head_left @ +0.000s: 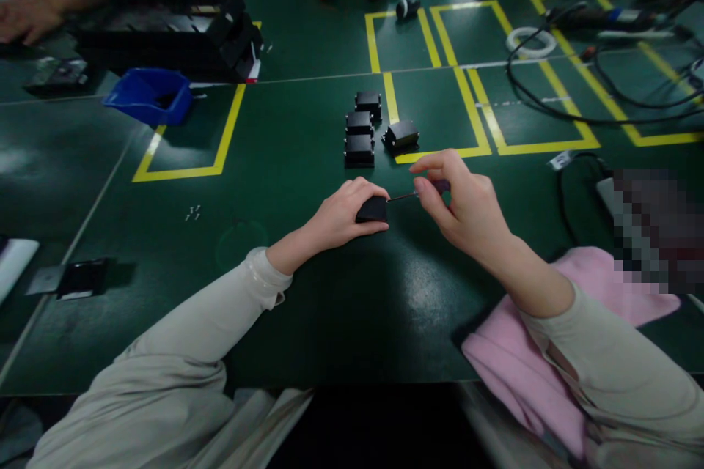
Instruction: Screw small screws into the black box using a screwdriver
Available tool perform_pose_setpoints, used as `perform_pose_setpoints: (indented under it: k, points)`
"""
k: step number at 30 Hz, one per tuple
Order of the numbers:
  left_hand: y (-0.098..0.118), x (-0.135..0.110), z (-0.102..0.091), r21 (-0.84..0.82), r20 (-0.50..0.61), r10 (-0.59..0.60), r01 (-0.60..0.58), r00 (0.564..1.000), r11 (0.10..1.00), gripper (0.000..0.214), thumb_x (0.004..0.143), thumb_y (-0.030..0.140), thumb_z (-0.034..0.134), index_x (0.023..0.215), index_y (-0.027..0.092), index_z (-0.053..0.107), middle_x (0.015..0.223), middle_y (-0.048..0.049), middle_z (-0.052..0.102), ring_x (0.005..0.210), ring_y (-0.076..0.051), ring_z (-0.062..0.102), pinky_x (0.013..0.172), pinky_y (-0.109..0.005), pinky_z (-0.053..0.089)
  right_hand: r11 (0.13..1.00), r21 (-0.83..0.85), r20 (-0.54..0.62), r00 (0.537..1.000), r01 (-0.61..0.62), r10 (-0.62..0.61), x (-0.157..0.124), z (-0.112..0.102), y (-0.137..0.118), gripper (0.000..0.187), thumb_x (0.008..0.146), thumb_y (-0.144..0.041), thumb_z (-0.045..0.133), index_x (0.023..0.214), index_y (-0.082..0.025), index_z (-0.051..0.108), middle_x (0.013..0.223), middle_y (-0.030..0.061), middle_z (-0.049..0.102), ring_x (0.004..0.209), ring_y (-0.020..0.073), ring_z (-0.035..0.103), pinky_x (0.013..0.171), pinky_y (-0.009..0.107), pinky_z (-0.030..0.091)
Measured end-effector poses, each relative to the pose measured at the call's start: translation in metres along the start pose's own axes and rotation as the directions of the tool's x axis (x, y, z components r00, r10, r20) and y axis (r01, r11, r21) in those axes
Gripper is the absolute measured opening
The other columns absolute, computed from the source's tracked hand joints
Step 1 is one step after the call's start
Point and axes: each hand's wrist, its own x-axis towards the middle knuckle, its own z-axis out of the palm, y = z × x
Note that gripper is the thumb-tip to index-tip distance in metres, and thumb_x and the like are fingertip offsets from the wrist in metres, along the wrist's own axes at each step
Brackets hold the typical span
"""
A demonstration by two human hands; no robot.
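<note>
Here's the left hand [345,211], thumb on the near side, fingers across the far side, clasping a small black box [372,210] on or just above the green table [330,300], and the right hand [465,201] has its fingers round a screwdriver [403,196], tip right at the box's end! Whether it sits in a screw is too small to tell. The danger, I'd say: a crooked push could skid the tip into those nearby left fingertips, or a slack pinch could let the box twist; loose screws [192,214] lie leftward, and a sweeping sleeve could scatter them
</note>
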Motion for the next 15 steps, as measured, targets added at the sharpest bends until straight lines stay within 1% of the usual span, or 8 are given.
perform_pose_setpoints:
  k: [3,5,7,10,15]
  points:
    - [-0.0001,-0.0001,-0.0008,0.000,-0.001,-0.004,0.004,1.000,1.000,0.042,0.093,0.049,0.070,0.125,0.024,0.058,0.125,-0.0081,0.062,0.118,-0.028,0.057,0.103,-0.043,0.046,1.000,0.023,-0.009,1.000,-0.011,0.011,-0.0004,0.0009,0.0013,0.019,0.097,-0.027,0.051,0.114,-0.022,0.057,0.079,-0.0014,0.064,0.065,0.0147,0.064,0.062,0.028,0.047]
    - [-0.0003,-0.0002,-0.0010,0.003,-0.001,-0.005,0.005,1.000,1.000,0.042,0.093,0.049,0.070,0.126,0.024,0.058,0.125,-0.0081,0.062,0.118,-0.028,0.058,0.102,-0.043,0.047,0.999,0.036,-0.030,0.999,-0.015,0.016,-0.0012,0.0026,0.0029,0.018,0.096,-0.028,0.053,0.113,-0.022,0.057,0.081,-0.0012,0.063,0.066,0.0149,0.064,0.062,0.028,0.049]
    - [-0.0008,-0.0002,-0.0007,0.009,0.000,-0.004,0.004,1.000,1.000,0.043,0.093,0.050,0.069,0.125,0.024,0.058,0.125,-0.0083,0.062,0.117,-0.028,0.058,0.102,-0.042,0.047,0.999,0.038,-0.055,0.998,-0.017,0.019,-0.0020,0.0045,0.0045,0.014,0.096,-0.030,0.056,0.107,-0.023,0.058,0.082,-0.0004,0.063,0.066,0.0150,0.064,0.063,0.029,0.049]
    - [-0.0017,-0.0001,0.0002,0.008,0.001,-0.003,0.003,1.000,1.000,0.043,0.093,0.050,0.069,0.125,0.023,0.058,0.125,-0.0084,0.062,0.118,-0.028,0.058,0.103,-0.043,0.046,1.000,0.018,-0.078,0.997,-0.010,0.011,-0.0022,0.0063,0.0059,0.009,0.095,-0.031,0.059,0.097,-0.022,0.058,0.080,-0.0003,0.064,0.064,0.0142,0.062,0.061,0.028,0.047]
    - [-0.0020,0.0001,0.0008,0.007,-0.011,0.010,-0.010,1.000,1.000,0.042,0.093,0.048,0.070,0.124,0.023,0.059,0.124,-0.0082,0.062,0.117,-0.027,0.058,0.102,-0.042,0.046,0.999,0.003,-0.084,0.995,0.048,-0.047,-0.0002,0.0050,0.0057,0.016,0.099,-0.035,0.059,0.090,-0.022,0.058,0.075,-0.0008,0.065,0.061,0.0125,0.062,0.059,0.026,0.044]
